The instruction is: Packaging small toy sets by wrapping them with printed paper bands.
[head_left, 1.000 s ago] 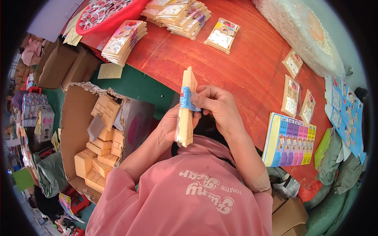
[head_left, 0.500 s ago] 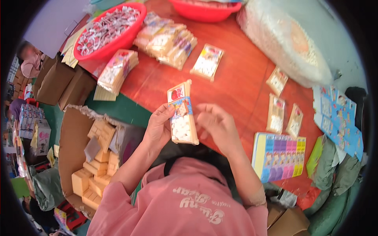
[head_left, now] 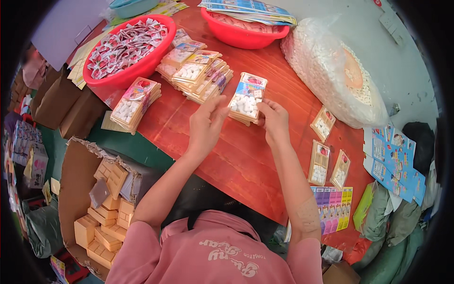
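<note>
"Sleeved tray point(head_left: 248, 97): what's hidden from you, at our end of the link?"

"Its right edge, mostly. The right hand point(head_left: 275, 120) has its thumb at the rim, but its other fingertips drop out of my sight, so I can't tell whether it grips or merely touches. Perhaps another tray lies directly beneath; I see only a thin, shadowed edge. The left hand point(head_left: 207, 125) is empty and loosely open, just beside the left edge (contact or a sliver of gap, I can't say). My view cuts off the teal basin point(head_left: 134, 6), and the right forearm point(head_left: 298, 203) covers part of the striped sheet point(head_left: 336, 208)."

"How does the tray look?"

"Tan, face up between the hands, white lumps at the near end, a blue printed band across, something red and white at the far end."

"Surface and room?"

"Reddish wood-grain tabletop point(head_left: 243, 165). I have tray stacks point(head_left: 196, 71) and a red basin point(head_left: 127, 75) of wrapped packets to the left, a see-through bag point(head_left: 331, 61) of white pieces to the right. Beside the table, an open carton point(head_left: 75, 189) holds tan blocks point(head_left: 101, 236)."
</note>
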Demonstrator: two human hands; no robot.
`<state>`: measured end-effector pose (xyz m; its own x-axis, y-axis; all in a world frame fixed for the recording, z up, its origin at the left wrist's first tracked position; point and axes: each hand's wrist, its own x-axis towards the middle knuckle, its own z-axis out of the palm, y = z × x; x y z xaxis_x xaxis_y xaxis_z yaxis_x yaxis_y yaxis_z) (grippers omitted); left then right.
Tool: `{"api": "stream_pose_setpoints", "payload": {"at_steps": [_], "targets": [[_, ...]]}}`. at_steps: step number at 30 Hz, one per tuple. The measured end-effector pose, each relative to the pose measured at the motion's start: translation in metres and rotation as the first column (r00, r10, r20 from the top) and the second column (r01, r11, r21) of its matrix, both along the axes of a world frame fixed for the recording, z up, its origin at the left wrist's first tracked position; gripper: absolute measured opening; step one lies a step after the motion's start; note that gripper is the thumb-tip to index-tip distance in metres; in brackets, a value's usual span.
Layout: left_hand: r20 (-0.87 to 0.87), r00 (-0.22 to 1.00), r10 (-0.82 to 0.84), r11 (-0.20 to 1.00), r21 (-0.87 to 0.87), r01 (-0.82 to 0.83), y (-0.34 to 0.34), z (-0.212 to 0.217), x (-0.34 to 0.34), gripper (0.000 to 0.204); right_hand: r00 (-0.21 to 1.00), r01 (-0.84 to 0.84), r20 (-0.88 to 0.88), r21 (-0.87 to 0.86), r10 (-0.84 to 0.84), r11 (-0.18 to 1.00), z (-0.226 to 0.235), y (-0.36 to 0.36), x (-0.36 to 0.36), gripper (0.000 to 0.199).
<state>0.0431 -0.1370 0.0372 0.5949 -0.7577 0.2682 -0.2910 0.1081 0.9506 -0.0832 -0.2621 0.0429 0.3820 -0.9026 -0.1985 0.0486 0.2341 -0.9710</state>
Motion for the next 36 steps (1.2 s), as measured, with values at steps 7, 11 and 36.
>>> {"api": "stream_pose_setpoints", "payload": {"at_steps": [7,11,36], "targets": [[0.699,0.714,0.026,0.995,-0.083,0.045,-0.030,-0.017,-0.010,0.024,0.989,0.012,-0.147,-0.077,-0.023,0.997,-0.015,-0.006,-0.005,0.022],[0.790,0.607,-0.090,0.995,0.048,0.084,-0.037,-0.014,-0.003,0.016,0.791,-0.202,-0.586,-0.519,-0.174,0.830,0.005,0.006,-0.021,0.027],[-0.372,0.531,-0.761,0.342,0.466,0.816,-0.002,-0.001,-0.210,0.017,0.683,0.049,-0.458,-0.748,-0.568,0.662,-0.004,0.155,-0.269,0.010]]}}
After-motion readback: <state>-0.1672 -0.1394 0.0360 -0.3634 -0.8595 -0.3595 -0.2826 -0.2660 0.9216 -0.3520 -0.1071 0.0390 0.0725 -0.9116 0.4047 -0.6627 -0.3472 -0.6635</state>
